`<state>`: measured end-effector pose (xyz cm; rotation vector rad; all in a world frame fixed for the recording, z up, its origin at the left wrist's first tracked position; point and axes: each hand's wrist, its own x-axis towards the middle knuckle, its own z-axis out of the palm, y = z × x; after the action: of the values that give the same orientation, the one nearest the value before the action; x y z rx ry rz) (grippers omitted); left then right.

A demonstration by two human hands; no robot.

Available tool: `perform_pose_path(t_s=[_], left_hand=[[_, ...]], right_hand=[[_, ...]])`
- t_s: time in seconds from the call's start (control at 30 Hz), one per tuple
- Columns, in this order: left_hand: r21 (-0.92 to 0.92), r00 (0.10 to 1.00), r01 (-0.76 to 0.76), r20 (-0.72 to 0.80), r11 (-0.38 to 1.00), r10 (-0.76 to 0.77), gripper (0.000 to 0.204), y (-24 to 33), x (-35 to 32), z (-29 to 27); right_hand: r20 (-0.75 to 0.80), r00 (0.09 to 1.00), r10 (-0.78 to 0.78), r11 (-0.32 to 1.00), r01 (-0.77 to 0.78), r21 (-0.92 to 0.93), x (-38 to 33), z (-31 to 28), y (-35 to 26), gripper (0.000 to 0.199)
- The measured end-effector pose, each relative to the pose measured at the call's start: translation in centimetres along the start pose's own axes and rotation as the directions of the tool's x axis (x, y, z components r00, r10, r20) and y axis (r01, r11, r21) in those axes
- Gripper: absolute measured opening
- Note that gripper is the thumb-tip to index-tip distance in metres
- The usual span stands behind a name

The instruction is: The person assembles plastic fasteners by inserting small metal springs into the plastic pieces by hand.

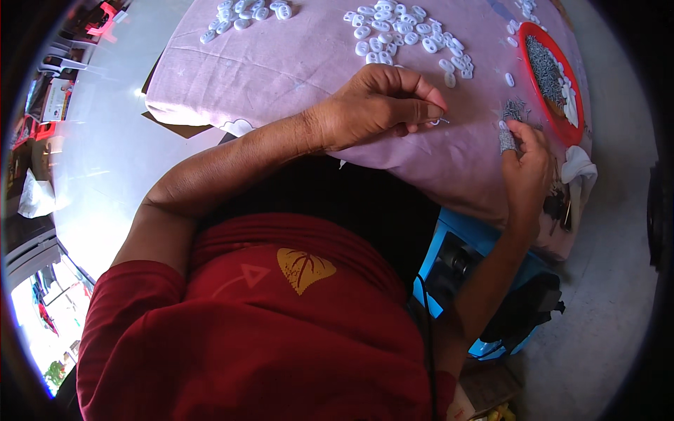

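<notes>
My left hand [386,109] is raised over the near edge of the cloth, thumb and fingers pinched together. From the pinch pokes a thin threaded screw [442,121] beside a small white bit, mostly hidden by the fingers. Farther right, my right hand [528,158] rests by a loose heap of grey screws [516,109], its thumb wrapped in a grey covering [506,140]. Thumb and forefinger tips meet there, and what lies between them is too small to make out. Beyond my left hand are many white oval plastic pieces [404,28] with holes.
A red basin [537,31] of grey screws and some white pieces stands at the right edge of the pink cloth [281,70]. More white ovals [242,12] lie at the far left. A white cloth [578,165] hangs at the right corner; a blue machine [449,245] sits below.
</notes>
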<state>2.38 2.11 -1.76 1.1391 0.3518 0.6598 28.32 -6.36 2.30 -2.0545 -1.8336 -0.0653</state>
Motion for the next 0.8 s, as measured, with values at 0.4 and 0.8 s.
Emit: perform_pose_path(t_s=[0.4, 0.8], left_hand=[[-0.011, 1.000, 0.008, -0.017, 1.000, -0.008, 0.014, 0.0, 0.0, 0.1], [0.004, 1.000, -0.011, 0.000, 1.000, 0.011, 0.015, -0.1, 0.1, 0.0]], right_hand=[[-0.036, 0.999, 0.006, 0.999, -0.005, 0.034, 0.0, 0.3, -0.9, 0.021], [-0.075, 0.996, 0.055, 0.991, -0.045, 0.129, 0.3, 0.3, 0.2, 0.030]])
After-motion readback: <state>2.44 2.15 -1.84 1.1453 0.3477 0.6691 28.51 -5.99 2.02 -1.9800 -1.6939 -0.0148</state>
